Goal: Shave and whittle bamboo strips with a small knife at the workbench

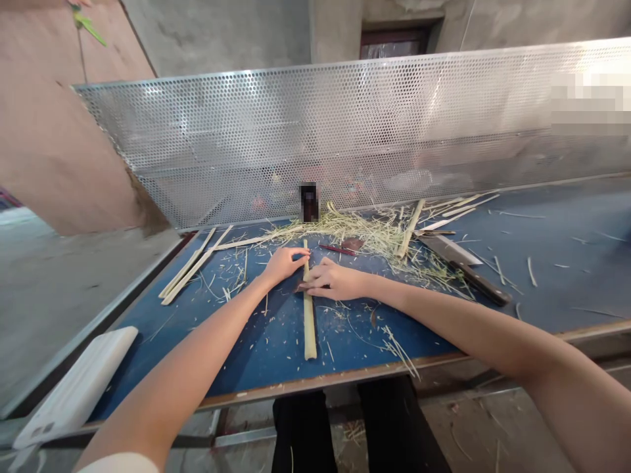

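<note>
Here, lengthwise on the dusty blue table (pixel 236 368): a pale, straight cane strip (pixel 309 328), pressed under the flat, unclenched left hand (pixel 283 263); right hand (pixel 338 281) clenched on a dark blade (pixel 300 287) against it; beyond, strawy shavings (pixel 345 230), perforated steel screen (pixel 345 131).

a stick (pixel 309 322) is laid lengthwise at the middle of the tabletop (pixel 566 276), flanked by the left hand (pixel 283 263) and the right hand (pixel 335 281). shavings (pixel 345 230) are heaped behind it, strips (pixel 192 266) are laid to the left, and a knife (pixel 463 263) to the right.
</note>
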Demonstrator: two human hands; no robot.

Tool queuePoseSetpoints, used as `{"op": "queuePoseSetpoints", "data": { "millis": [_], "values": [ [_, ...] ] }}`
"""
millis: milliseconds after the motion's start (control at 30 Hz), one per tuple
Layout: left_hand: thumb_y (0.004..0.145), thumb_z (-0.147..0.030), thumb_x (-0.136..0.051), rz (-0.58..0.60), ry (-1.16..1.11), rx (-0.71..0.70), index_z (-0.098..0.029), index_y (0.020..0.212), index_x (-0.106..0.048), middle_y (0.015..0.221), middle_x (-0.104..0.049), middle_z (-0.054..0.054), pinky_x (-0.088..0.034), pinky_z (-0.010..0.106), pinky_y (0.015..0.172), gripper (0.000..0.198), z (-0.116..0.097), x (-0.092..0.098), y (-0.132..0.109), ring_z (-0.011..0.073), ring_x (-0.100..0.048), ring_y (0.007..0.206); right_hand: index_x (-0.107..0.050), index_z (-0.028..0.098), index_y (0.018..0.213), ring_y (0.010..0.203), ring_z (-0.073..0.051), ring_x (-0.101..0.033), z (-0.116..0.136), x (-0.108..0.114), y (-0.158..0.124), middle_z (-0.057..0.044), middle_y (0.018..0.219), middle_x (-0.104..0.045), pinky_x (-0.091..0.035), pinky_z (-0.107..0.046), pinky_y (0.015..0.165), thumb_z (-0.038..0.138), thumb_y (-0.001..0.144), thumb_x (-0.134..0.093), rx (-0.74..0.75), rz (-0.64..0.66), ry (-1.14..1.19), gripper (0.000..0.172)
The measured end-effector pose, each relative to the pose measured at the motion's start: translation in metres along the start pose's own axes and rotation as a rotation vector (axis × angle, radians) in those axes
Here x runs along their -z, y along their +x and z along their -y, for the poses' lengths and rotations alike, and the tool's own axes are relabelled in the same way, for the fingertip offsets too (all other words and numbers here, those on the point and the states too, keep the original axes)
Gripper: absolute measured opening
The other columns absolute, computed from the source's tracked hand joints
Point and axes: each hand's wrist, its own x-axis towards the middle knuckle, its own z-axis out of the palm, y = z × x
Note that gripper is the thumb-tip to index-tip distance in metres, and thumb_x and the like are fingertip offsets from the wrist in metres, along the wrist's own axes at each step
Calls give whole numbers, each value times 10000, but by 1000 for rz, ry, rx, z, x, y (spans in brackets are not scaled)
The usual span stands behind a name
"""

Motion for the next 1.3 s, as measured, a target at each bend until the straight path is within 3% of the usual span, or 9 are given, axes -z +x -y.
{"op": "queuePoseSetpoints", "data": {
  "millis": [167, 300, 500, 667, 833, 967, 1133, 1300],
  "values": [
    [962, -373, -664, 3, -17, -8, -249, 1109, -840, 1283, -771, 40, -567, 336, 854, 261, 7, -3, 0, 241, -756, 957, -796, 167, 984, 846, -199, -590, 12, 1, -3, -82, 924, -699, -363, -408, 887, 303, 1121, -470, -97, -72, -24, 379],
    [968, -373, -659, -17, -34, -21, -245, 1107, -839, 1287, -769, 38, -567, 342, 852, 262, 7, -3, -1, 230, -754, 909, -769, 184, 832, 733, -150, -531, 24, 1, -5, -47, 868, -687, -381, -388, 905, 334, 1125, -463, 37, 18, 53, 450],
    [977, -368, -643, -20, 11, -14, -244, 1146, -830, 1265, -778, 33, -562, 341, 885, 282, 4, -3, -1, 253, -749, 998, -792, 158, 1144, 746, -165, -550, 21, 4, -6, -57, 867, -696, -359, -392, 874, 284, 1122, -464, -55, -44, -92, 352],
    [980, -381, -635, -28, 14, -32, -246, 1149, -829, 1272, -776, 40, -562, 341, 889, 290, 3, -3, -2, 253, -747, 1008, -806, 177, 1012, 742, -141, -573, 27, 8, -5, -39, 884, -709, -371, -377, 918, 302, 1117, -482, 64, 56, 21, 363],
    [978, -371, -620, -15, 27, -18, -245, 1156, -825, 1301, -763, 29, -564, 346, 896, 299, 3, -3, -2, 262, -744, 1033, -791, 161, 1040, 771, -164, -588, 26, 5, -3, -53, 871, -709, -372, -395, 896, 246, 1098, -496, -67, -34, -55, 313],
    [976, -374, -622, -25, 21, -23, -243, 1134, -827, 1293, -767, 28, -562, 346, 902, 290, 2, -3, -3, 253, -747, 1012, -727, 177, 764, 662, -130, -517, 26, 4, -2, -17, 774, -662, -409, -375, 885, 267, 1081, -515, 42, 30, 64, 392],
    [977, -372, -615, -16, 23, -14, -241, 1140, -825, 1297, -765, 29, -557, 341, 891, 296, 2, -3, -3, 250, -746, 999, -631, 181, 632, 693, -147, -496, 26, 3, -1, -11, 696, -630, -355, -437, 909, 266, 1069, -529, -125, -67, -57, 456],
    [989, -392, -603, -13, 34, -16, -239, 1175, -816, 1288, -770, 31, -553, 339, 882, 322, 2, -3, -3, 246, -749, 981, -651, 192, 651, 623, -117, -428, 28, 3, -2, 13, 698, -626, -346, -414, 920, 312, 1087, -513, -17, 54, -6, 473]
  ]
}}
